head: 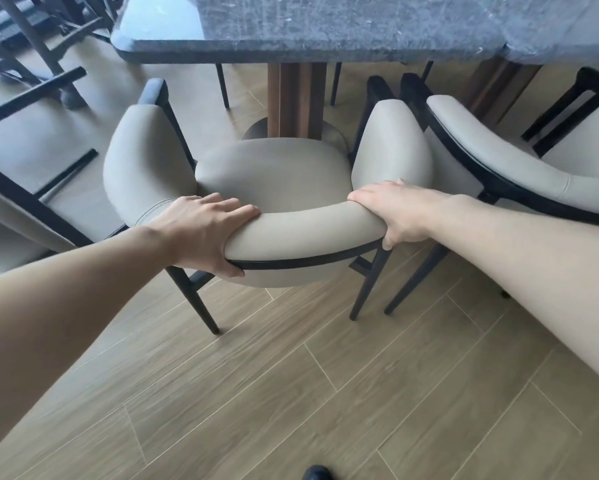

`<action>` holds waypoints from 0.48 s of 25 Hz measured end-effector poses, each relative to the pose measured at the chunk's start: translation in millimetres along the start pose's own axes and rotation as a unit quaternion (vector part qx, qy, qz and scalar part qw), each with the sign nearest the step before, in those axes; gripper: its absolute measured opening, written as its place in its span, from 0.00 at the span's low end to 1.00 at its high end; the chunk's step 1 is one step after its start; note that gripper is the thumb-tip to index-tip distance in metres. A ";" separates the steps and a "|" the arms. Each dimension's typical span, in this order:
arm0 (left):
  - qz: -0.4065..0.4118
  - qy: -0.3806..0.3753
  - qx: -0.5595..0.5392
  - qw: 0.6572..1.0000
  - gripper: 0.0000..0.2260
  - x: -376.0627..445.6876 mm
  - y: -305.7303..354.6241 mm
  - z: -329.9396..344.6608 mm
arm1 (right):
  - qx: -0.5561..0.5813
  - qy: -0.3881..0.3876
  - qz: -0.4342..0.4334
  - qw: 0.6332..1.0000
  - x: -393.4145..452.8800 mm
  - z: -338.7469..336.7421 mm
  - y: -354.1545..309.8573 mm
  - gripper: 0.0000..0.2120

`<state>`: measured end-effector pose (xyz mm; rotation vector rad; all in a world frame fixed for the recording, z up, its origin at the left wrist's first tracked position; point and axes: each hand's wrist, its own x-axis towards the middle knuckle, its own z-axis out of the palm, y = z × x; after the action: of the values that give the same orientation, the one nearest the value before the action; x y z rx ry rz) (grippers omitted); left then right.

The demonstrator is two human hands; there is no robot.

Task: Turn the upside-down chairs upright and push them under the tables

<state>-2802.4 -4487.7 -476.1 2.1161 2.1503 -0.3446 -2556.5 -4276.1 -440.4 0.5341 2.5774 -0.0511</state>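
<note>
A beige padded chair (274, 174) with a black frame stands upright on its legs, facing the dark stone table (326, 32). Its seat sits just short of the table's edge, in front of the wooden pedestal (296, 95). My left hand (204, 230) grips the left part of the curved backrest, thumb under the black rim. On the right end of the same backrest my right hand (395, 213) is wrapped, fingers over the top and thumb below.
A second upright beige chair (499, 168) stands close on the right, its legs nearly touching the held chair's. Another chair's frame (21, 202) is at the left edge. Dark chair legs (38, 46) show at the far left back. Wood-plank floor (291, 393) lies behind the chair, with my shoe tip (317, 472).
</note>
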 end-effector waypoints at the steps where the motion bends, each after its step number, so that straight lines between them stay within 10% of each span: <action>1: -0.001 0.002 0.000 1.000 0.44 2.9 -4.0 0.1 | -0.005 0.000 0.006 1.000 4.7 -2.1 -1.1 0.38; 12: 0.020 0.023 -0.007 1.000 0.43 9.4 -21.2 0.8 | -0.018 -0.046 0.084 0.995 29.3 -17.0 -29.5 0.43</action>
<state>-2823.8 -4478.9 -477.1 2.1784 2.1247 -0.2793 -2599.1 -4290.4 -441.7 0.7165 2.4294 0.0285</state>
